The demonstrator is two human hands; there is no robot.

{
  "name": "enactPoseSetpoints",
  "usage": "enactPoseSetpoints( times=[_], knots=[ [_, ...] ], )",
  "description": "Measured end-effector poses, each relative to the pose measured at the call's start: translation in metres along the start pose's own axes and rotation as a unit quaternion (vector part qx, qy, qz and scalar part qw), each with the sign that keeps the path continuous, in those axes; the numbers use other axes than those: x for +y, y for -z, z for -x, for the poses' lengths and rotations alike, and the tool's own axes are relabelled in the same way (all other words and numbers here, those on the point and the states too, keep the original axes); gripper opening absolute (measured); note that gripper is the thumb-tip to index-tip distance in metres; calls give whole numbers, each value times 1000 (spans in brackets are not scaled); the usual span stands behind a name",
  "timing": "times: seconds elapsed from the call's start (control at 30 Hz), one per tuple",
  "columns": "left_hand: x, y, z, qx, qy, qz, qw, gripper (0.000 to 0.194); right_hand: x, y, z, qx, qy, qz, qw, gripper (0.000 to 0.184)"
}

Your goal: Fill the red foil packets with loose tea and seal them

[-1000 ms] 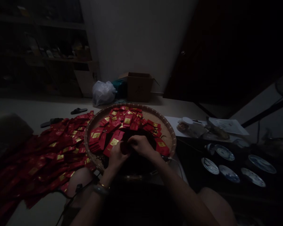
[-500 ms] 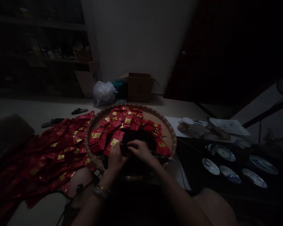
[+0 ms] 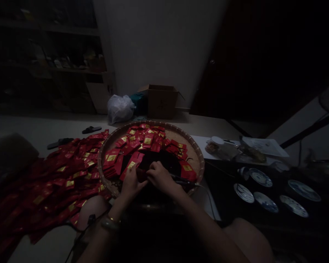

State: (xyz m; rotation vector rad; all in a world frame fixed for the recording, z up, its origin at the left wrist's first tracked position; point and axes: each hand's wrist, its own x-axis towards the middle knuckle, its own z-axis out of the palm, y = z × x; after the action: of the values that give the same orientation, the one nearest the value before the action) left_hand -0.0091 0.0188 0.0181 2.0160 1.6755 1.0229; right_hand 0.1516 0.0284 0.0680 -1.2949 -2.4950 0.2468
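Packet [image 3: 140, 175], dark red, sits between the two hands over the near part of the bamboo tray [image 3: 184, 136]. Left hand [image 3: 131, 182] looks cupped round it, thumb toward the right hand [image 3: 161, 178]. Right fingers are curled in at its edge; too dark to tell if they pinch it or only touch.

Handling, my read: left should carry the weight, light grip, so the sides don't buckle; right works the edge with fingertips only. Better kept over the tray so anything dropped lands inside. Watch the right wrist: a dark tool [image 3: 182, 180] with a white cable [image 3: 208, 193] lies just beside it, easy to snag. More light would help.

Containers: tray has a heap of red packets [image 3: 148, 140] with gold labels at the far side, a row of overlapping packets [image 3: 111, 164] at left, a lone packet [image 3: 188, 170] at right. Dark patch [image 3: 163, 160] in the middle; can't tell what it is. Cardboard box [image 3: 162, 104] behind, flaps open, inside not visible. Plastic bag [image 3: 120, 109] beside it looks full, contents unclear. Lidded jar [image 3: 214, 144] at right holds something brownish.
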Motion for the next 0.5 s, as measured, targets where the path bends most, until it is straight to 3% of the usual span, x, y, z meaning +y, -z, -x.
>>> enactPoseSetpoints(
  times=[0.1, 0.17, 0.37, 0.5],
  knots=[
    [-7, 14, -4, -66, -105, 54, 991, 51, 4, -5, -3, 2, 11, 6, 1000, 15],
    [-7, 26, -7, -95, -167, 4, 981, 30, 8, -8, -3, 16, 28, -8, 999, 15],
    [-1, 53, -19, -110, -193, -220, 950, 15, 14, -10, 2, 46, 66, -1, 997, 6],
    [1, 53, -19, -88, -222, -247, 939, 14, 9, -4, 3, -8, 18, 46, 999, 19]
  ],
)
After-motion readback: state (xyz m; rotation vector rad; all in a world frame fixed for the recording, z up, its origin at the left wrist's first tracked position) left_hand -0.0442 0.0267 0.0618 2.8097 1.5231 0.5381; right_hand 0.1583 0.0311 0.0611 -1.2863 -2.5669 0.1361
